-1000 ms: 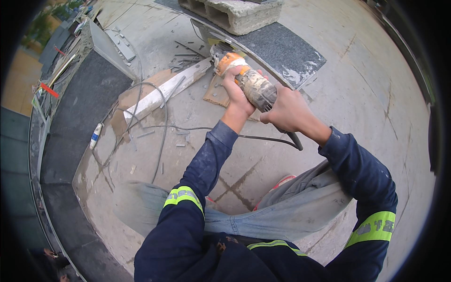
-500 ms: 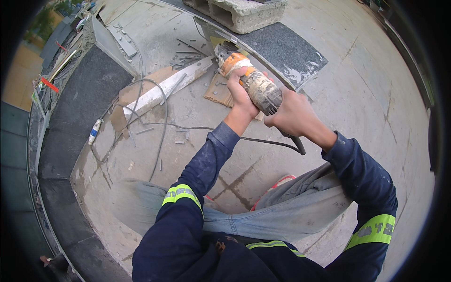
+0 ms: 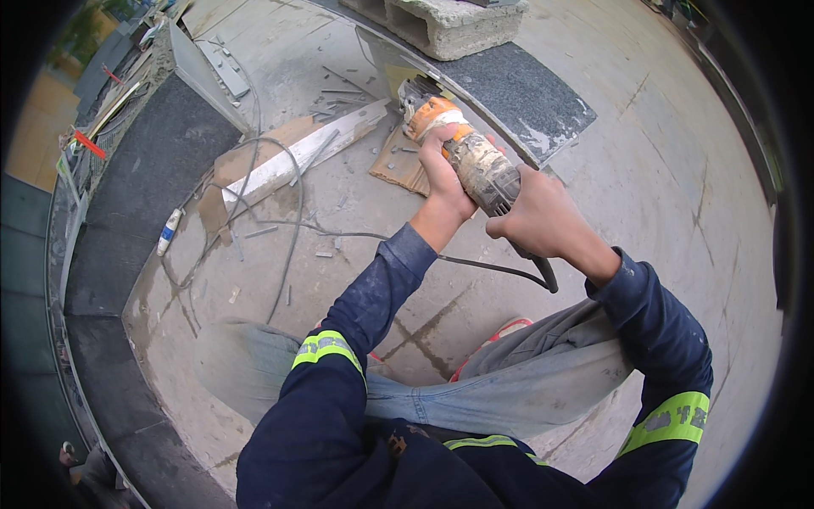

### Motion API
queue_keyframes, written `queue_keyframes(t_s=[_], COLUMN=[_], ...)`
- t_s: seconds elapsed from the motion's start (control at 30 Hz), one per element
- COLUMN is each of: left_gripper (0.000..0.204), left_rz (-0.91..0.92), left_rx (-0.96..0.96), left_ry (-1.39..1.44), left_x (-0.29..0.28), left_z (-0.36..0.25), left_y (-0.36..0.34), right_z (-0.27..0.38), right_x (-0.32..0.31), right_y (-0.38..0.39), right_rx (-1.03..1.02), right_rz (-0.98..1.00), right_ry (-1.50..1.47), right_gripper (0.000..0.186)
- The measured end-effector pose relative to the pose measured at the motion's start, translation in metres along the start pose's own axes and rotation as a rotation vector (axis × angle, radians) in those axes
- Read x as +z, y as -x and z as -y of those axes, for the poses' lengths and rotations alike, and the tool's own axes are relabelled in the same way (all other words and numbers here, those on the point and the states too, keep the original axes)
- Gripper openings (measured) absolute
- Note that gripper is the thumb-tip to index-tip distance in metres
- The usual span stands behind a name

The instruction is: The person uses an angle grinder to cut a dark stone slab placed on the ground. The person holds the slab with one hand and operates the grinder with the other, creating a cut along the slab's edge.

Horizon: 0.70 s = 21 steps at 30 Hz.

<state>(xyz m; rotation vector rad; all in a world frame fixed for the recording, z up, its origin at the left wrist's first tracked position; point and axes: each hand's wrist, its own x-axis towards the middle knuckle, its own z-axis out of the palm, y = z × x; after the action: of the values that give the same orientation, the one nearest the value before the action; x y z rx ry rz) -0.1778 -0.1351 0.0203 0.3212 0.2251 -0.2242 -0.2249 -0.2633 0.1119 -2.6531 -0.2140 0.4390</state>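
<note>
A dark granite slab [image 3: 517, 93] lies on the concrete floor [image 3: 678, 195]. At its edge is a dusty angle grinder [image 3: 462, 148], probably heavy and rigid. Right hand [image 3: 543, 222] grips the rear body; left hand [image 3: 445, 182] wraps the front.

Ahead of the gripped angle grinder [image 3: 462, 153], a granite slab [image 3: 517, 97] and concrete block [image 3: 454, 21] bar passage; bare floor [image 3: 678, 170] lies open rightward.
</note>
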Motion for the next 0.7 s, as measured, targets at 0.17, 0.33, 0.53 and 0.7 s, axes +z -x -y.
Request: queue_keyframes(t_s=[0.17, 0.33, 0.53, 0.7], left_gripper=[0.05, 0.054, 0.056, 0.055], left_rz=[-0.008, 0.003, 0.0, -0.01], left_rx=[-0.001, 0.01, 0.022, 0.024], left_ry=[0.004, -0.006, -0.015, -0.023], left_x=[-0.002, -0.007, -0.01, -0.013], left_z=[-0.003, -0.008, -0.012, -0.016], left_y=[-0.006, -0.014, -0.023, -0.029], right_z=[0.0, 0.006, 0.003, 0.008], right_x=[0.0, -0.001, 0.003, 0.003], right_y=[-0.005, -0.012, -0.022, -0.029], right_rx=[0.007, 0.025, -0.008, 0.052], right_rz=[0.0, 0.023, -0.004, 0.038], right_ry=[0.01, 0.015, 0.009, -0.019], right_gripper=[0.057, 0.058, 0.057, 0.056])
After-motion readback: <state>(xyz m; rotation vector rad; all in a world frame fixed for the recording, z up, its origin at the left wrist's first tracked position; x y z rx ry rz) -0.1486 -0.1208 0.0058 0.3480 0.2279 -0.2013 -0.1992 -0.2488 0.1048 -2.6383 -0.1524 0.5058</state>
